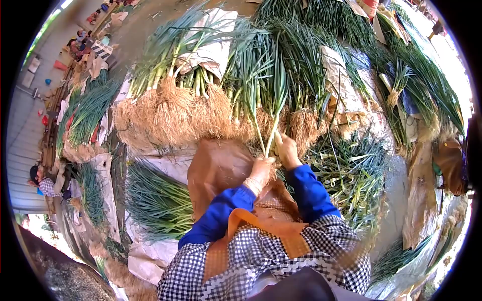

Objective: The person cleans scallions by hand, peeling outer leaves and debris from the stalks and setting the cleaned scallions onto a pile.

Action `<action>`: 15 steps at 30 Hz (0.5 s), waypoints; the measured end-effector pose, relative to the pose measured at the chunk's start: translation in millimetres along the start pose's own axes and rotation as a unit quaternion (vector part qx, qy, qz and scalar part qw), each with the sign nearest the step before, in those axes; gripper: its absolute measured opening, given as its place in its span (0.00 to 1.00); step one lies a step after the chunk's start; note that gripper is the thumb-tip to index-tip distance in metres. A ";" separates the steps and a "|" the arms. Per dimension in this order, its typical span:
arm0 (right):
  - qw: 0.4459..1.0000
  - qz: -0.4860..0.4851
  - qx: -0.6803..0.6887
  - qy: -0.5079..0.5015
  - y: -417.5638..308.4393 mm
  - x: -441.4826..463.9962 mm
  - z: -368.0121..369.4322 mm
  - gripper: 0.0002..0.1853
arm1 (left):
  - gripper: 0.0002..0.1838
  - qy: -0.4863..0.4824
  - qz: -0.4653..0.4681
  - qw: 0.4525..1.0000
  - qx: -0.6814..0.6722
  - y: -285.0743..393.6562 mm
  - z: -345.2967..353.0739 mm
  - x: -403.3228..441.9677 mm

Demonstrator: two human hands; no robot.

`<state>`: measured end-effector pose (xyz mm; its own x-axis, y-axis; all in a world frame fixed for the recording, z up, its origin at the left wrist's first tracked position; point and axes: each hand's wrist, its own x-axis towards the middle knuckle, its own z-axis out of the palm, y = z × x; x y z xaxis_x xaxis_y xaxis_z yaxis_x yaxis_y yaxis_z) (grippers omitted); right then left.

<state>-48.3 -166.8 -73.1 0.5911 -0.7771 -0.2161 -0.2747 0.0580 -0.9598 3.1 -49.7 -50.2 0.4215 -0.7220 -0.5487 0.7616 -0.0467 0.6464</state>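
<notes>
Two long green onions (271, 134) stand out in front of me in a V, their pale ends together and their green leaves spread away from me. My left hand (261, 170) is closed around the lower ends of the stalks. Just to its right, my right hand (286, 149) has its fingers bent against the right-hand stalk near its base. The roots are mostly hidden by my hands. Beneath my forearms lies a brown sheet (220, 163). Beyond my hands is a row of green onions with bushy tan roots (175, 113) turned towards me.
A pile of trimmed leaves (351, 173) lies to my right. On the left, a bundle of green onions (156, 198) rests on pale sheeting (145, 261). More green onions (321, 22) are heaped at the back. Other people (47, 181) sit at the far left.
</notes>
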 end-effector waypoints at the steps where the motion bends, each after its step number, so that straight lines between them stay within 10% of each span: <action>1: 0.989 0.077 0.107 -0.065 -72.5 -50.4 -18.8 0.18 | 0.06 0.022 -0.015 1.000 0.015 -0.3 1.6 2.5; 5: 0.956 0.145 0.006 -0.253 -73.7 -98.4 -99.5 0.24 | 0.12 -0.042 -0.077 0.990 -0.108 20.8 -2.5 -1.5; 7: 0.976 0.021 -0.189 -0.102 -32.9 -63.7 -96.7 0.26 | 0.13 -0.043 -0.079 0.992 -0.090 17.8 1.4 -2.5; 15: 0.968 -0.107 0.221 0.052 -21.4 69.2 16.9 0.20 | 0.16 -0.110 -0.123 0.971 -0.172 29.3 4.8 -0.9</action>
<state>11.3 -211.2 -70.6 0.5130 -0.8584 -0.0066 0.2098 0.1328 -0.9687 22.7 -53.7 -28.3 0.1189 -0.8502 -0.5129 0.9612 -0.0309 0.2740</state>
